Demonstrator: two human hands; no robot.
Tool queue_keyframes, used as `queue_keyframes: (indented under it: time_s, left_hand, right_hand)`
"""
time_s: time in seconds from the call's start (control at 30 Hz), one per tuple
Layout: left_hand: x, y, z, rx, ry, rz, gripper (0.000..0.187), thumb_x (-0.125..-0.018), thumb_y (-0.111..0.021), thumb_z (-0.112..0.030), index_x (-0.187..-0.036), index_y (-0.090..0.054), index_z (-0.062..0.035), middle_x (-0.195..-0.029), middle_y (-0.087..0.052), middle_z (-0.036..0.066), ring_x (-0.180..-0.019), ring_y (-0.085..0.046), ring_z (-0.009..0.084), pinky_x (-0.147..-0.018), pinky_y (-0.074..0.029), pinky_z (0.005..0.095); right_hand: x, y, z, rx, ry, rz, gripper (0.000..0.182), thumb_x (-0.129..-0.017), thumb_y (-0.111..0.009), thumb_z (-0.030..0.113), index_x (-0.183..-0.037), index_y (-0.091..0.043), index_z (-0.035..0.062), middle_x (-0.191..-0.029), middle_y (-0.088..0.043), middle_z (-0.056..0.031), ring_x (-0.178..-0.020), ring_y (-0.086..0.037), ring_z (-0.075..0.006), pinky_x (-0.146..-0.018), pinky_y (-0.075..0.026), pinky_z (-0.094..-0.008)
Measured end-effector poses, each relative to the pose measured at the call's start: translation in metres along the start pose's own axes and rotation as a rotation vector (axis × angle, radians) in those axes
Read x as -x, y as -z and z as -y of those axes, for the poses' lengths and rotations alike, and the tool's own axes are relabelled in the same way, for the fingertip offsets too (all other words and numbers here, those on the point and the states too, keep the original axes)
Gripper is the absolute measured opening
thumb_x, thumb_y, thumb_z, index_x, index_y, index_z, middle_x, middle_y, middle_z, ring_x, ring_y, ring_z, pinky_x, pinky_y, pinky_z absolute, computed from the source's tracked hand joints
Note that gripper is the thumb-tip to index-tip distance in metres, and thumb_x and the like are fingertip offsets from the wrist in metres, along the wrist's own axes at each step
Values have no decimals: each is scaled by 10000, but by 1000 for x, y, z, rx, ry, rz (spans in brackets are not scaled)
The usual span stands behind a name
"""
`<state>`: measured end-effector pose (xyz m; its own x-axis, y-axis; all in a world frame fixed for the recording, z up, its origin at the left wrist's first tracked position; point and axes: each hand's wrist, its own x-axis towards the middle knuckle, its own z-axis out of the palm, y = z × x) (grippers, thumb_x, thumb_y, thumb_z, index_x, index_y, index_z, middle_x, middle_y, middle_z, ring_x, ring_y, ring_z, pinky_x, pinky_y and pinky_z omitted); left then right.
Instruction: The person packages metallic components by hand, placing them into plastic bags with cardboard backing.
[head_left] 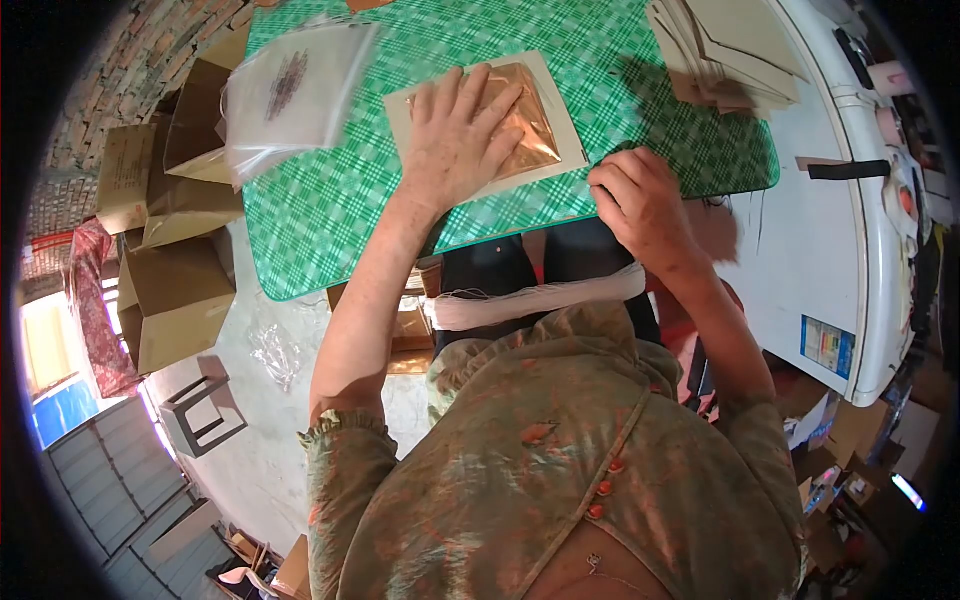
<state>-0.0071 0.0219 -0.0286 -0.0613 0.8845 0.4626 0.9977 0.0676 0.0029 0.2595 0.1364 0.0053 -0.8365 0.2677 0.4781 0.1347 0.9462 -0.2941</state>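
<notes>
My left hand [455,135] lies flat with its fingers spread on a shiny copper-coloured sheet [535,135], pressing it against a beige card [553,85] on the table. The sheet covers the middle of the card, leaving a pale border around it. Close to the card's near right corner, my right hand [640,200] rests at the table edge with its fingers curled together. Whatever it pinches, if anything, is too small or hidden to make out. A bundle of white threads [540,302] lies across my lap.
A green checked cloth covers the table [340,215]. Clear plastic bags [300,95] lie at its left, and a stack of beige cards [725,50] at the far right. Open cardboard boxes [180,285] stand on the left; a white appliance [815,250] lies to the right.
</notes>
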Motion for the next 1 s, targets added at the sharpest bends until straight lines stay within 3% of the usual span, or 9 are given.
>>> queue_keyframes:
  time_s: [0.13, 0.2, 0.43, 0.6, 0.7, 0.9, 1.0]
  left_hand:
    - [0, 1, 1, -11, 7, 31, 564, -1086, -540, -524, -1568, -589, -235, -1662, -480, 169, -1512, -408, 422, -1243, -270, 604]
    - [1, 3, 0, -2, 31, 92, 602, -1111, -491, -555, -1635, -523, -261, -1712, -430, 152, -1570, -363, 413, -1291, -212, 593]
    - [1, 5, -1, -11, 46, 133, 607, -1112, -488, -557, -1644, -514, -266, -1725, -415, 144, -1581, -351, 407, -1299, -202, 584]
    - [0, 4, -1, -26, 49, 130, 602, -1111, -487, -566, -1641, -517, -281, -1726, -419, 139, -1581, -359, 404, -1304, -197, 583]
    - [1, 0, 1, 10, 9, 42, 568, -1088, -538, -537, -1573, -585, -245, -1668, -468, 182, -1514, -414, 448, -1246, -279, 624]
    - [1, -1, 0, -10, 17, 58, 581, -1091, -521, -553, -1587, -576, -256, -1674, -468, 177, -1524, -403, 443, -1248, -272, 619]
    - [0, 2, 0, -19, 58, 160, 614, -1121, -448, -594, -1657, -485, -299, -1744, -385, 141, -1611, -309, 407, -1324, -161, 596]
  right_hand:
    - [1, -3, 0, -145, -123, -35, 174, -868, -755, 47, -1032, -702, 70, -991, -647, -75, -941, -633, -305, -851, -525, -449]
    - [-4, 2, 3, -144, -121, -48, 163, -862, -766, 58, -1014, -706, 69, -986, -638, -72, -932, -628, -298, -845, -527, -436]
    - [-4, 6, 3, -70, -9, 46, 210, -860, -761, -8, -1055, -711, 50, -1023, -669, -104, -956, -646, -320, -874, -544, -442]
    - [-2, -4, 4, -26, -8, -8, 219, -782, -764, -33, -938, -645, 65, -929, -582, -91, -914, -602, -307, -819, -538, -434]
    - [-3, -8, 3, -6, -11, -9, 230, -753, -749, -49, -891, -608, 69, -912, -560, -99, -894, -585, -314, -819, -531, -437]
    - [-6, -6, 6, 51, -10, 79, 265, -682, -758, 17, -880, -588, 66, -920, -556, -108, -912, -575, -319, -823, -508, -438]
    - [3, -9, 17, 47, 51, 93, 268, -673, -754, 37, -887, -594, 67, -944, -565, -105, -932, -578, -311, -830, -503, -426]
